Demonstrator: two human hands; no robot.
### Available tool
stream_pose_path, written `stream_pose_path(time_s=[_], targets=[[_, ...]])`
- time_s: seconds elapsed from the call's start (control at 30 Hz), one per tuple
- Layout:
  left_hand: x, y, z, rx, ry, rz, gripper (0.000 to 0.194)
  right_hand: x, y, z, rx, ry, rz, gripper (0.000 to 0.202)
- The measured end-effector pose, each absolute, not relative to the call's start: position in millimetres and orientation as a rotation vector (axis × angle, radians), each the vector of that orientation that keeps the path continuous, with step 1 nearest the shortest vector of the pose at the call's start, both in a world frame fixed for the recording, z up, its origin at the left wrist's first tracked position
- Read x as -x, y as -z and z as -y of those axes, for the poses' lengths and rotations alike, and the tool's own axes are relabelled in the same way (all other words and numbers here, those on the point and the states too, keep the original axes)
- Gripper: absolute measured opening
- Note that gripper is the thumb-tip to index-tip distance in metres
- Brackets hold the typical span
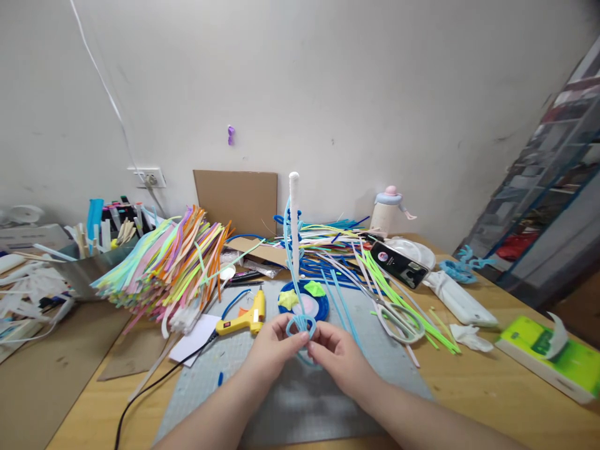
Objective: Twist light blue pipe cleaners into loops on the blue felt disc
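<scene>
Near the middle of the grey cutting mat, my left hand (282, 340) and my right hand (336, 355) meet with their fingertips pinched. Between them they hold light blue pipe cleaners (300, 324) bent into small loops, with a long strand rising upward. Just beyond my fingers is a dark blue round base (323, 308) bearing a yellow star (287, 300), a green star (315, 288) and a pale pink centre. A white post (294, 225) stands upright behind the loops. Straight light blue pipe cleaners (344, 306) lie to the right of the base.
On the left are a yellow glue gun (244, 320) with a black cord and a large multicoloured pipe cleaner bundle (164, 269). To the right lie scissors (400, 320), a phone (398, 264), a white tissue pack (462, 300) and a green box (550, 356). A bottle (387, 212) stands behind.
</scene>
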State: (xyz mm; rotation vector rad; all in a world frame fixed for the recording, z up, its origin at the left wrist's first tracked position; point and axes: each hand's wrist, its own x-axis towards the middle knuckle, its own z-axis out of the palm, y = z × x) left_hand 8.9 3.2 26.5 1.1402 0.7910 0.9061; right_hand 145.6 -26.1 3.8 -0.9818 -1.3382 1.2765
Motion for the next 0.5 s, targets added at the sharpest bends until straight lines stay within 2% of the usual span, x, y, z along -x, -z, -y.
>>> stream_pose_path(time_s=[0.13,0.33,0.5], targets=[[-5.8,-31.3,-0.2,-1.142,-0.974,-0.84,0.029,-145.9,-5.7,33.3,1.038,-1.116,1.514,0.009],[-5.3,-35.4,4.1,-1.2,-1.004,-0.815,0.027,-145.5,-11.1,36.2,0.946,-1.087,1.554,0.015],[-3.3,-37.0,1.1,-1.216,-0.978,-0.91,0.026,-145.6,-8.9,35.9,0.936,-1.21,1.474,0.02]])
